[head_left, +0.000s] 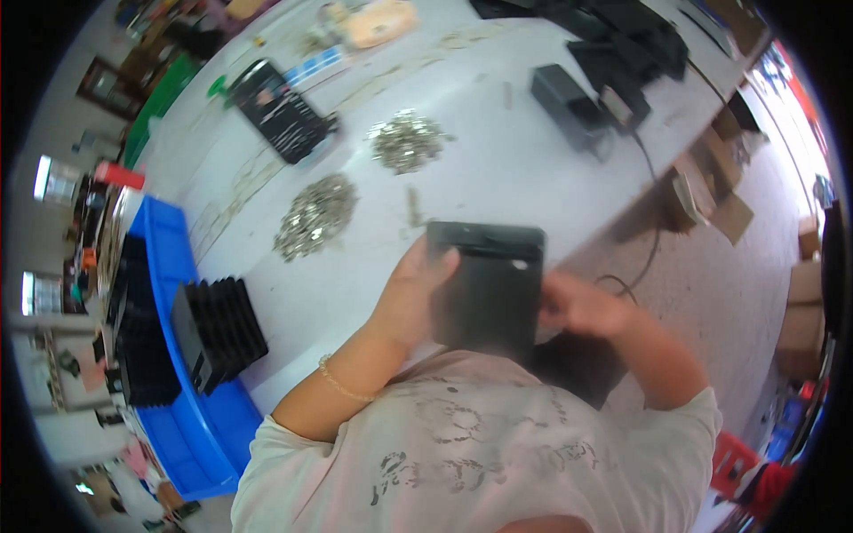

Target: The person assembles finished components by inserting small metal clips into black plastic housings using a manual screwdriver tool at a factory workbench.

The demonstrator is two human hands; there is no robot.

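Note:
A flat black rectangular case (490,293) with a slot near its far end is held up in front of my body, past the table's near edge. My left hand (410,298) grips its left side, thumb lying on the upper face. Beside its right edge is my right hand (582,305), fingers curled and smeared by motion; whether they touch the case or hold some small thing cannot be made out. Beyond the case, two piles of small shiny metal pieces, a nearer pile (317,216) and a farther pile (406,141), lie on the white table (480,169).
On the left, a blue bin (169,233) holds black parts, with a row of black cases (218,329) against it. A phone (281,111) leans at the far left. Far right are a black power adapter (569,105), a cable (653,178) and black parts (626,44). Cardboard boxes (711,182) stand beyond the right edge.

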